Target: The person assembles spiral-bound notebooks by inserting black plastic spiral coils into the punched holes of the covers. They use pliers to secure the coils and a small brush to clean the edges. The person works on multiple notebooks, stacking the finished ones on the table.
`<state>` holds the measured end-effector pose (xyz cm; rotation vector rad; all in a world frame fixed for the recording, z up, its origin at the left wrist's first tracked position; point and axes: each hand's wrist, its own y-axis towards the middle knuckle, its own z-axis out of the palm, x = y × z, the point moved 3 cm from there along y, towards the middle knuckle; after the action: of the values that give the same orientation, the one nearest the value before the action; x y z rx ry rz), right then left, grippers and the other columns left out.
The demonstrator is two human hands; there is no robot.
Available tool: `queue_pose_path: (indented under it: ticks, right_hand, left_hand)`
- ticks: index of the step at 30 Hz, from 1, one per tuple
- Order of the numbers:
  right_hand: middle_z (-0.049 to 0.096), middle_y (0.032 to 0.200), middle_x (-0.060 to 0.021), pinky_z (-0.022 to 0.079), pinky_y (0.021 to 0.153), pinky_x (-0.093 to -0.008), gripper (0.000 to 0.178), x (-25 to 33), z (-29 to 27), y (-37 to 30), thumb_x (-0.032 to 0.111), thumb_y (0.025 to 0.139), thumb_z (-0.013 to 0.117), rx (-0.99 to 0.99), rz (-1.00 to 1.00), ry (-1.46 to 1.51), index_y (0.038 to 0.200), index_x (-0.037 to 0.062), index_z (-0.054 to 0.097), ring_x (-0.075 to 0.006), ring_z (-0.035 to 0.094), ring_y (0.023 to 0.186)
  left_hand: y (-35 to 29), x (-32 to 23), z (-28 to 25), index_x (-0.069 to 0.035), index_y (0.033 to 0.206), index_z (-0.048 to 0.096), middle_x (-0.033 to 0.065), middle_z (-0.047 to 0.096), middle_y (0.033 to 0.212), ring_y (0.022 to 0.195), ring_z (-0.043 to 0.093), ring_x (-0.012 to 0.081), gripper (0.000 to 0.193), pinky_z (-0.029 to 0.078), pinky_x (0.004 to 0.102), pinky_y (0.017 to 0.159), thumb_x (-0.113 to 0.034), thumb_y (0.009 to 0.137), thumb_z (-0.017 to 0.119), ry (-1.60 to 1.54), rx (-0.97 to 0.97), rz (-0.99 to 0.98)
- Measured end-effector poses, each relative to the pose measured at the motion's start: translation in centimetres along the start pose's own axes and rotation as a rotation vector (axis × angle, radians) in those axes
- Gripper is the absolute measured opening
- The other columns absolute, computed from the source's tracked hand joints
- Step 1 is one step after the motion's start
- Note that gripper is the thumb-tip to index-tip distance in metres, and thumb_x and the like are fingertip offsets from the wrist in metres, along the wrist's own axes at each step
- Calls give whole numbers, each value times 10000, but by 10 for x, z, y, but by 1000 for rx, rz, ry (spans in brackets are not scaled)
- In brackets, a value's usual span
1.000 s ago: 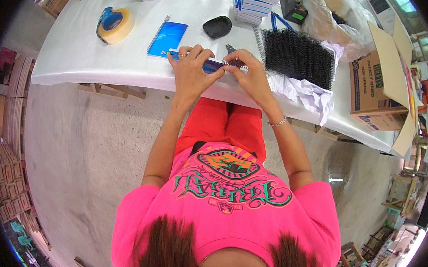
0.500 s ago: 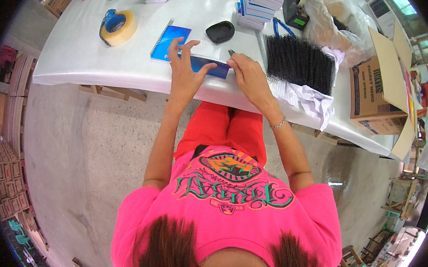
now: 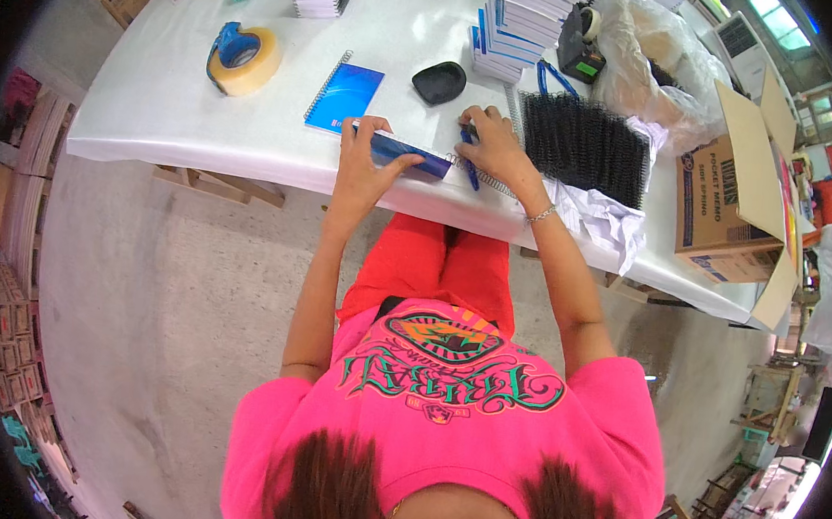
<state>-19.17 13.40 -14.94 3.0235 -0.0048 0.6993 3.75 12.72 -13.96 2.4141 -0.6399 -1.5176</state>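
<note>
My left hand [image 3: 365, 164] grips a small blue notebook [image 3: 421, 157] near the table's front edge, thumb on the near side and fingers behind. A thin wire coil [image 3: 489, 181] stretches right from the notebook's end, passing under my right hand. My right hand [image 3: 497, 148] is closed round blue-handled pliers [image 3: 469, 159]; their jaws are mostly hidden by the fingers. Behind my left hand lies another blue spiral notebook [image 3: 346, 97], flat on the table. A black, shallow dish-like piece [image 3: 439, 83] sits beyond both hands.
A pile of black wire coils [image 3: 583, 148] lies right of my right hand, on crumpled paper [image 3: 602, 219]. Stacked notebooks [image 3: 514, 30], a tape dispenser [image 3: 580, 54] and an open carton [image 3: 729, 199] stand beyond and right. Clear tape [image 3: 246, 62] rests at left.
My right hand has shifted right and turned, bringing the pliers' blue handles into view. My left fingers have closed down on the notebook. The coil at its end now shows.
</note>
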Motion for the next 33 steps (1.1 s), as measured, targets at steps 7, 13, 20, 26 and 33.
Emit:
queue_pose_path:
  ticks: [7,13,20,26,33]
  right_hand:
    - [499,1357,-125,308,1047,-558,370,-38,-25,-1,342,847,678,-554,-149,-448,1183,187,658,-347,458,1212]
    - [567,1341,-107,257,1108,-574,323,-71,-17,-7,219,910,580,-499,-64,-585,1223,212,658,-363,430,1313]
    - [565,1356,-90,261,1123,-545,349,-88,-34,-34,186,904,571,-489,-44,-611,1245,195,644,-341,432,1324]
    - [548,1362,-75,265,1115,-549,353,-112,-50,-57,205,910,590,-451,-63,-631,1261,207,627,-326,425,1324]
    - [475,1409,-163,296,1072,-571,402,-44,-29,-36,327,904,617,-390,-286,-242,1278,179,611,-361,446,1273]
  left_hand:
    - [-2,0,0,-49,1051,502,122,448,1060,1002,475,310,573,422,423,863,-288,684,871,47,2,26]
    - [-1,-3,3,-30,1034,499,122,479,1014,1034,425,312,537,345,416,956,-261,701,851,-1,-21,37]
    - [-2,1,2,-32,1064,510,131,443,1064,1016,459,300,573,413,418,876,-269,686,869,42,-11,38]
    - [-2,-1,3,-31,1073,505,129,431,1052,1019,458,295,584,414,416,875,-286,692,866,24,-7,69]
    - [-2,-1,2,-36,1060,498,117,427,1054,1000,457,285,567,410,404,876,-288,703,859,15,18,45]
